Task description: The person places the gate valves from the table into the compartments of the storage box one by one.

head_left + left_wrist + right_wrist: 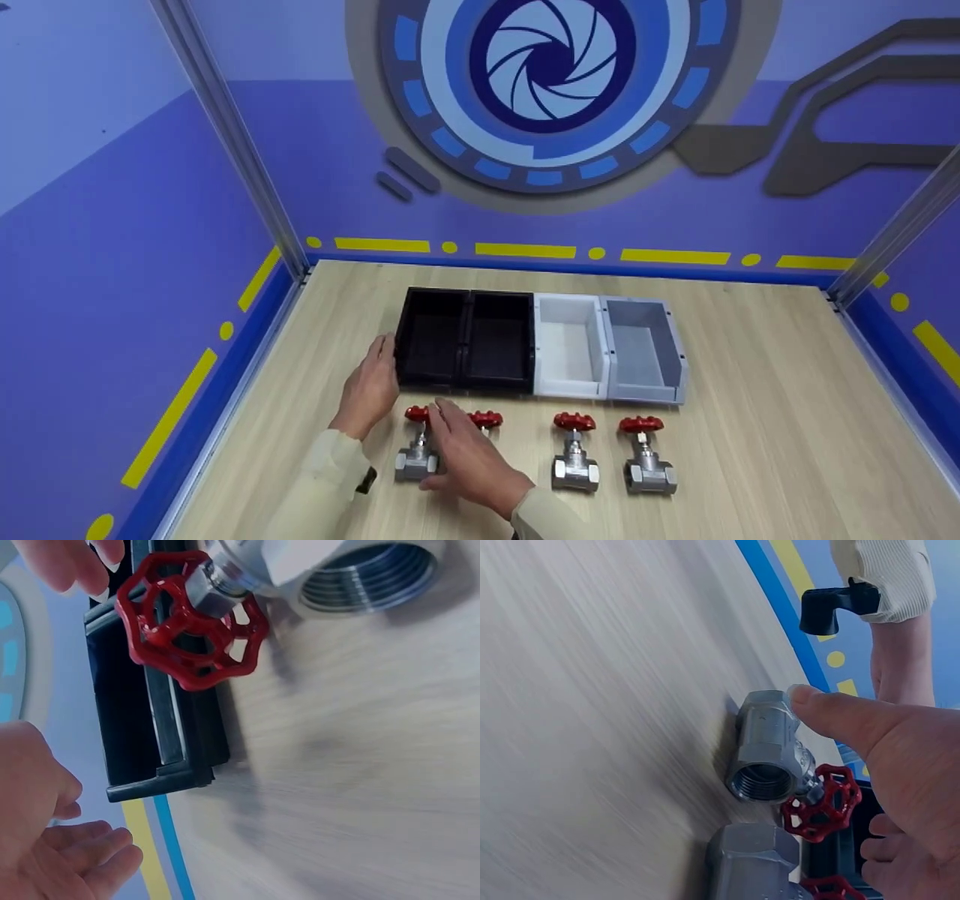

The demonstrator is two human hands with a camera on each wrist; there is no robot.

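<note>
My left hand [373, 386] lies along the left side of the black bin [433, 382], fingertips at its wall; contact is unclear. In the left wrist view, the fingers of this left hand [60, 840] look relaxed. My right hand [472, 457] hovers over the two left gate valves, fingers extended and partly covering the second one. The leftmost valve [415, 463] has a steel body and red handwheel [191, 622]. In the right wrist view, my right thumb [847, 716] lies beside a steel valve body [765, 746]; I cannot tell whether it touches.
Right of the black bin, joined in a row, stand another black bin [499, 382], a white bin [570, 388] and a grey bin [645, 394]. Two more valves stand to the right, one valve [575, 472] beside another [649, 476]. Purple panels [300, 150] enclose the wooden table [780, 420].
</note>
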